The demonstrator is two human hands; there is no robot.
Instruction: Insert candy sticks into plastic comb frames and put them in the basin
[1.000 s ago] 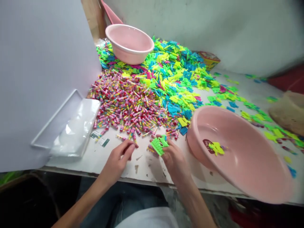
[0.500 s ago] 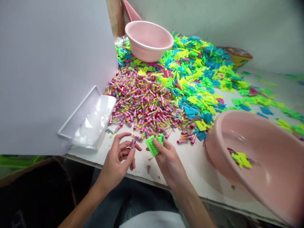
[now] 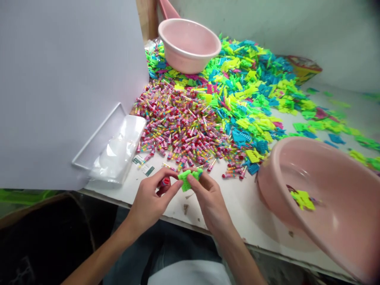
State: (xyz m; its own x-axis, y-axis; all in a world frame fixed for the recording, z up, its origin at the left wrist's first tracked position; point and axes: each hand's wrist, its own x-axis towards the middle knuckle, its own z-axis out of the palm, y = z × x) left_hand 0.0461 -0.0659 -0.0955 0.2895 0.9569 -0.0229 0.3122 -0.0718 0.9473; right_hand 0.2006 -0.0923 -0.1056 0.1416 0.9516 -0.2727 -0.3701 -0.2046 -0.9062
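Between the fingers of my right hand [image 3: 212,194] is a green plastic piece [image 3: 186,183], with a bit of blue showing behind it. My left hand [image 3: 154,194] is curled around a small pink and red tube [image 3: 165,182], and its thumb and index fingertips meet the left edge of the green piece. Beyond my hands lies a heap of small pink tubes [image 3: 181,122] with coloured sections. Green, yellow, blue and pink plastic pieces [image 3: 246,91] are piled behind and to the right of it.
A pink basin [image 3: 280,178] at the right holds a yellow piece [image 3: 304,200]. Another pink bowl [image 3: 190,55] rests on the pile. Clear plastic bags [image 3: 115,158] lie at the left beside a large pale panel [image 3: 65,87]. Small cards [image 3: 147,170] lie near my left hand.
My left hand has moved right to the green piece, and its thumb and index finger have closed on its edge. The tube now sits lower in the curled fingers. The view has shifted slightly.
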